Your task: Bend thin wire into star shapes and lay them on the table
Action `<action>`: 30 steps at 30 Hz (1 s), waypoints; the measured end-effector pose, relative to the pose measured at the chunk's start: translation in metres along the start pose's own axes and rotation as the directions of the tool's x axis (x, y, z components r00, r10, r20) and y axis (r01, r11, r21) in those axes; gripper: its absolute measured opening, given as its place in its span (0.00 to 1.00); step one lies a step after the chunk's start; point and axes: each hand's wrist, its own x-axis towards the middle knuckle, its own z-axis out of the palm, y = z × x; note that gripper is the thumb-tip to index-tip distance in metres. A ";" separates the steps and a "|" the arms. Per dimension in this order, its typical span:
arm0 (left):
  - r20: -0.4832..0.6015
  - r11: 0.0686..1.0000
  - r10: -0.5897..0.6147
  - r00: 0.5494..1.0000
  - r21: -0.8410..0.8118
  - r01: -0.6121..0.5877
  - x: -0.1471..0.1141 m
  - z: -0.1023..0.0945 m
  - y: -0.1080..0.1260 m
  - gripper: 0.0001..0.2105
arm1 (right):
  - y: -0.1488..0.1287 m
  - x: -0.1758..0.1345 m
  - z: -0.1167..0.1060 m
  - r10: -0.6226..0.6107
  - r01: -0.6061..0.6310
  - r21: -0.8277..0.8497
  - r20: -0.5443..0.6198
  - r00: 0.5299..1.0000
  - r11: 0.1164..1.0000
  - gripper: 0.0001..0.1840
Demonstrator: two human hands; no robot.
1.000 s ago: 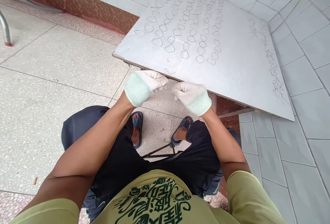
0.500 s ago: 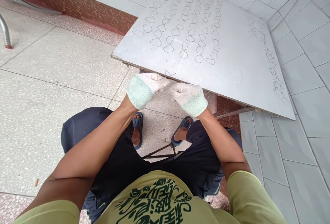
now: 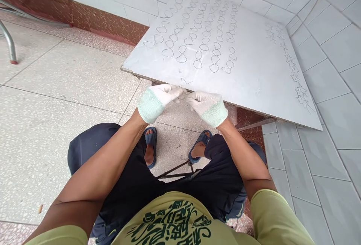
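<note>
Both hands wear white gloves with pale green cuffs and meet at the near edge of a white board (image 3: 248,87). A thin wire bent into a star-like outline (image 3: 184,82) rises from between the fingertips. My left hand (image 3: 162,98) is closed in a pinch on that wire. Close beside it, my right hand (image 3: 207,104) is also pinched, at the wire's lower side; the exact grip is hidden by the fingers. On the board lie rows of looped, figure-eight wire pieces (image 3: 198,60).
Star-shaped wires (image 3: 296,75) lie in a line along the board's right side. Tiled walls (image 3: 332,64) border the board at the back and right. A metal chair leg (image 3: 9,45) stands at far left. My slippered feet (image 3: 152,145) rest on the speckled floor below.
The wire has shifted slightly and shows more of a pointed star outline above the fingertips. My left fingers have re-angled a little. The whole view has tilted slightly.
</note>
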 end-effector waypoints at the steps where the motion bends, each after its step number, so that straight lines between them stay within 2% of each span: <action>1: -0.013 1.000 -0.016 1.000 -0.014 0.016 0.000 0.002 0.000 0.22 | -0.002 0.000 0.000 -0.005 0.005 -0.006 0.006 1.000 1.000 0.18; 7: -0.029 0.995 -0.037 0.999 -0.091 0.034 0.002 0.007 -0.003 0.16 | -0.009 -0.002 -0.001 0.001 -0.001 -0.011 0.018 1.000 1.000 0.19; 13: 0.059 0.994 -0.083 0.995 -0.064 0.087 0.008 0.003 -0.012 0.15 | -0.001 0.001 0.004 -0.006 0.006 -0.040 -0.004 1.000 0.999 0.16; 17: 0.022 0.993 -0.095 0.995 -0.074 0.096 0.008 0.000 -0.016 0.14 | 0.002 0.002 0.007 0.009 -0.009 -0.034 -0.001 1.000 0.999 0.13; 20: -0.004 0.993 -0.100 0.995 -0.071 0.099 0.008 -0.002 -0.020 0.15 | 0.000 0.004 0.008 -0.023 0.020 -0.115 -0.028 0.999 0.993 0.14; 25: 0.023 0.982 -0.122 0.992 -0.140 0.124 0.007 0.000 -0.020 0.18 | 0.000 0.009 0.010 -0.052 0.067 -0.328 0.053 0.997 0.942 0.18; 30: 0.035 0.959 -0.142 0.989 -0.243 0.146 0.005 0.003 -0.017 0.20 | 0.009 0.009 0.018 -0.131 0.114 -0.489 -0.001 0.991 0.865 0.22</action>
